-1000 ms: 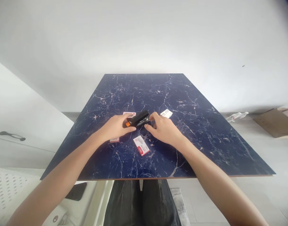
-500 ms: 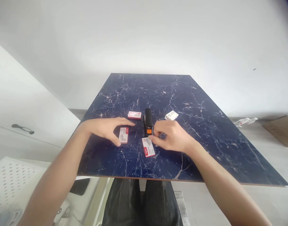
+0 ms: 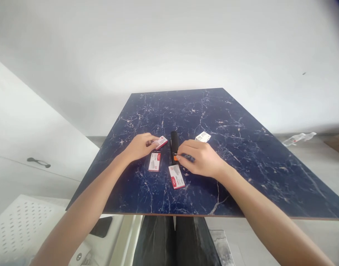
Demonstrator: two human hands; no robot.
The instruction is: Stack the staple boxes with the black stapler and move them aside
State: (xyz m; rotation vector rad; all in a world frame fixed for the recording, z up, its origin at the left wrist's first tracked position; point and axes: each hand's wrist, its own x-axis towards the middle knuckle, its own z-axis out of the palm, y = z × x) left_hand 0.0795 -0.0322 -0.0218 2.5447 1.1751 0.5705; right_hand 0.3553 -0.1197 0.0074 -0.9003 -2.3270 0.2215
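Note:
My left hand [image 3: 143,146] pinches the left end of a red-and-white staple box [image 3: 162,141], which is turned at an angle low over the table. A second staple box [image 3: 154,162] lies flat just in front of that hand. In the middle of the table is a black stapler [image 3: 174,139] with an orange part at its near end. The fingers of my right hand [image 3: 198,157] are curled round this near end and partly hide it. Closer to me, a third staple box [image 3: 176,177] lies slanted. A white box [image 3: 203,136] sits beyond my right hand.
The blue marbled table [image 3: 183,111] ends at a front edge above my legs and meets a pale wall behind. A black phone-like slab [image 3: 102,226] lies on a lower white surface at left. Clear plastic [image 3: 298,139] and a cardboard box [image 3: 338,143] are off to the right.
My left hand has moved right and away from me, from open beside the nearer box to a grip on the far box, which has turned. The right hand stays at the stapler.

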